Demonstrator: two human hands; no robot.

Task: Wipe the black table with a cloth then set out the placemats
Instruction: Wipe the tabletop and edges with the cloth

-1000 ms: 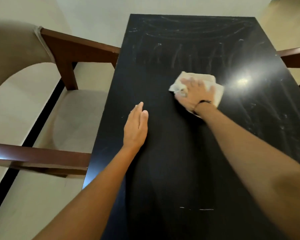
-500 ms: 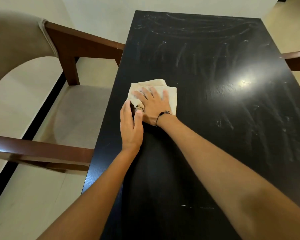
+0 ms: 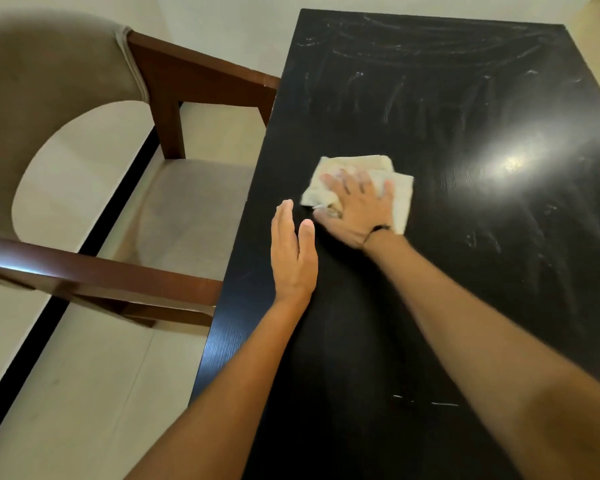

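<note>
Wiping is in progress at frame centre: the cloth [image 3: 361,168] is pressed onto the black table [image 3: 465,271] under the spread fingers [image 3: 364,180] of the right hand [image 3: 355,211]. The left hand [image 3: 293,254], fingers straight and together, is rested flat beside it at the table's left edge. Smears at upper frame may be left if strokes are not overlapped, and the loosely folded cloth may be bunched or slid off the left edge.

The left hand [image 3: 293,252] lies flat, palm down, fingers straight and together. The right hand [image 3: 355,209], fingers spread, presses palm down just beyond it, forearms nearly parallel.
</note>
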